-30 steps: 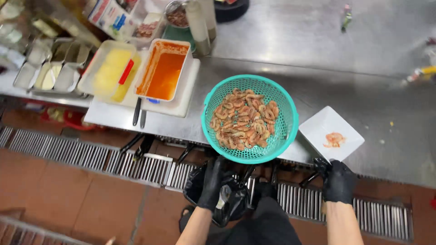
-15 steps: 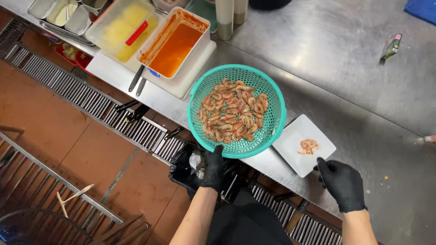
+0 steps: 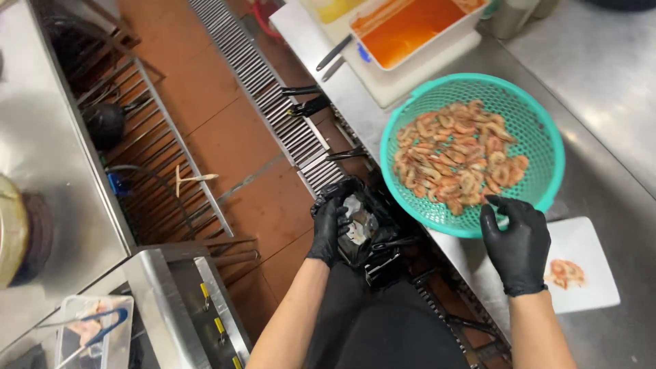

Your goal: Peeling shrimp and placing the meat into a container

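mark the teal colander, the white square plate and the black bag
teal colander (image 3: 547,147): head view, on its right inner wall, bare of shrimp.
white square plate (image 3: 586,242): head view, on bare white surface near its top.
black bag (image 3: 369,246): head view, on its black film beside the gloved left hand (image 3: 329,224).

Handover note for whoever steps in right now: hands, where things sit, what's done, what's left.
Left hand: black glove, holding open the black bag below the counter edge; pale scraps lie inside it.
Right hand: black glove, fingertips at the near rim of the teal colander; whether its grip is on a shrimp cannot be told.
Shrimp: large pile in the colander, shells on by the look of it.
White square plate: right of the colander, holding a small pinkish portion.
Done: a small amount plated.
Left: nearly the whole pile, judging by the colander.
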